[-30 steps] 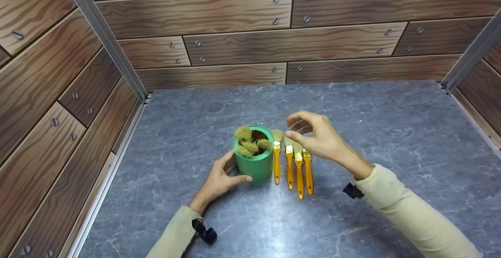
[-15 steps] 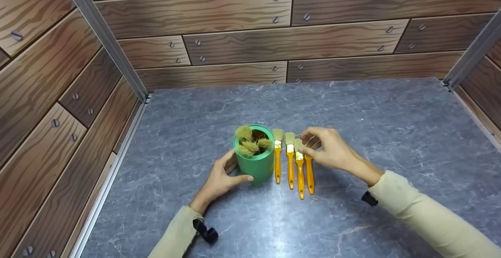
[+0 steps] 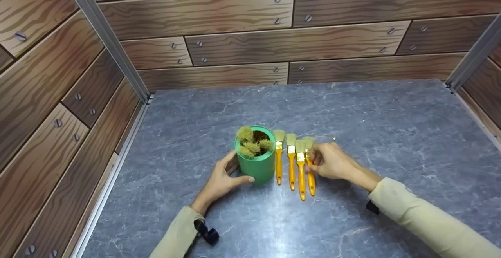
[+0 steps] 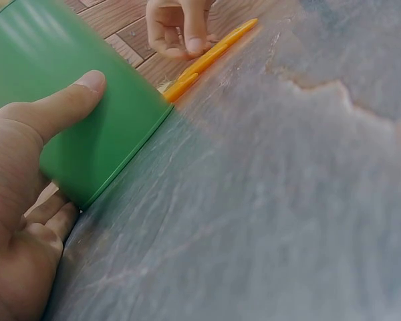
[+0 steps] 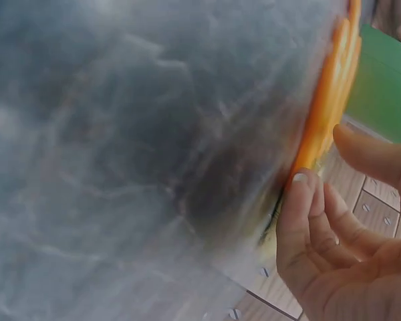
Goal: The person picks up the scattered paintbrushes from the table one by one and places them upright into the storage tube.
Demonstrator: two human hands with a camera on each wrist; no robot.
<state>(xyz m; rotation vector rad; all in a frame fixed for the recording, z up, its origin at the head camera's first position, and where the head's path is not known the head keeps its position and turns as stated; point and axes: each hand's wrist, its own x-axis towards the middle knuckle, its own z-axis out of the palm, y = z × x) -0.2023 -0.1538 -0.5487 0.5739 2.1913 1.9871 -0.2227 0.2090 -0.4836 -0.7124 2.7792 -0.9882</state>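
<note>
A green cup (image 3: pixel 256 168) stands upright with brownish-green fuzzy tufts (image 3: pixel 245 134) in its mouth. My left hand (image 3: pixel 221 177) holds its lower left side, the thumb across the front in the left wrist view. To the right of the cup several paintbrushes (image 3: pixel 301 175) lie side by side, orange handles towards me and pale bristles away. My right hand (image 3: pixel 332 160) is at the rightmost paintbrush (image 3: pixel 311 183). In the right wrist view its thumb and index finger stand apart on either side of the orange handles (image 5: pixel 324 107), index fingertip against the edge. The farther fingers are partly hidden.
The table (image 3: pixel 195 117) has a grey marbled top. Wood-patterned panels (image 3: pixel 235 46) form the back and side walls, with metal strips (image 3: pixel 113 50) at the corners.
My right hand has come down and to the right, from above the bristles to the rightmost paintbrush beside its metal band. My left hand and the cup stay in place.
</note>
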